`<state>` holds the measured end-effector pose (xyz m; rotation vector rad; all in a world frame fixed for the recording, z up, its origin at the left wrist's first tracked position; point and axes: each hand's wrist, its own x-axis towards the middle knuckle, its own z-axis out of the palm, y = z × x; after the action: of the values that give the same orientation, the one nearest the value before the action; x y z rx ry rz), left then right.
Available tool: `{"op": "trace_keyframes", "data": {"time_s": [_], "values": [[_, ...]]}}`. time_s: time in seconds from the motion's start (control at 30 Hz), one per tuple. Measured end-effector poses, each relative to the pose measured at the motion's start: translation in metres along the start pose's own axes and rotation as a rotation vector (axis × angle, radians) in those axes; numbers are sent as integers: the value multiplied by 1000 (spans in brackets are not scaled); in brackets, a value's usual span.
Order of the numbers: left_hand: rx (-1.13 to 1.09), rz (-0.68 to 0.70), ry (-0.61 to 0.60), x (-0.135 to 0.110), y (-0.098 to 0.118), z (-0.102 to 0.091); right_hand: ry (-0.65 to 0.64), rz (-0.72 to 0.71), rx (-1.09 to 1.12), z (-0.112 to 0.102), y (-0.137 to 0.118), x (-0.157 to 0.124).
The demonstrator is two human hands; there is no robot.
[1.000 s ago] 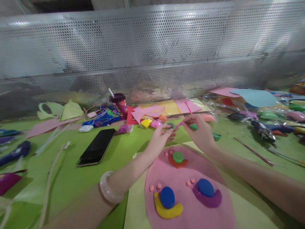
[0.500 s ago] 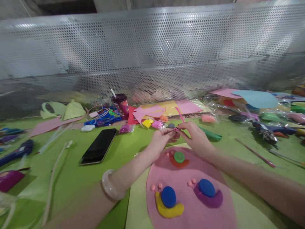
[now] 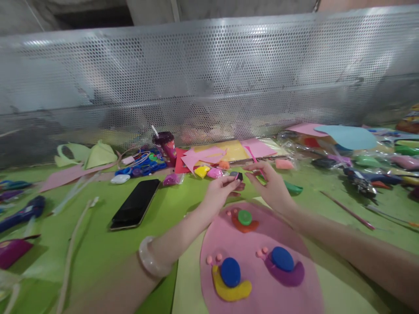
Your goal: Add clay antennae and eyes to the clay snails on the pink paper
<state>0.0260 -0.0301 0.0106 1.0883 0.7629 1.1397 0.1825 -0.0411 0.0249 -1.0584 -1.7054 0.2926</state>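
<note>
My left hand [image 3: 221, 192] pinches a small dark lump of clay [image 3: 238, 175] between its fingertips, above the far edge of a pink oval sheet [image 3: 258, 266]. My right hand [image 3: 273, 185] is just to the right of it, gripping a thin pink stick tool [image 3: 252, 155] that points away and up. Three clay snails lie on the pink sheet: an orange one with a green shell [image 3: 244, 218], a yellow one with a blue shell [image 3: 230, 279], and a purple one with a blue shell [image 3: 284, 266]. A pale bracelet [image 3: 149, 261] circles my left wrist.
A black phone [image 3: 135, 208] lies to the left on the green table [image 3: 98, 244]. Clay packets [image 3: 206, 171], a dark cup with a straw [image 3: 165, 146] and coloured paper [image 3: 229, 150] sit behind my hands. Tools and bags crowd the right side [image 3: 366, 174]. A perforated metal screen [image 3: 209, 78] stands behind.
My hands were touching around the stick's tip; now they have drawn slightly apart. The dark clay lump now shows in my left fingertips.
</note>
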Motion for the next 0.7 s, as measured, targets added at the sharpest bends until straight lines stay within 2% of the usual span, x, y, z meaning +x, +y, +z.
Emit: {"op": "trace_keyframes", "data": {"time_s": [0.13,0.23,0.5,0.7], "values": [[183,21,-13,-2,3,2,-135,220,216,1,3,6],[289,38,-50,-5,5,2,-167,321,317,2,3,8],[426,46,-12,-4,3,1,-201,388,368,6,7,4],[477,85,-48,-4,2,0,-191,419,401,7,8,5]]}}
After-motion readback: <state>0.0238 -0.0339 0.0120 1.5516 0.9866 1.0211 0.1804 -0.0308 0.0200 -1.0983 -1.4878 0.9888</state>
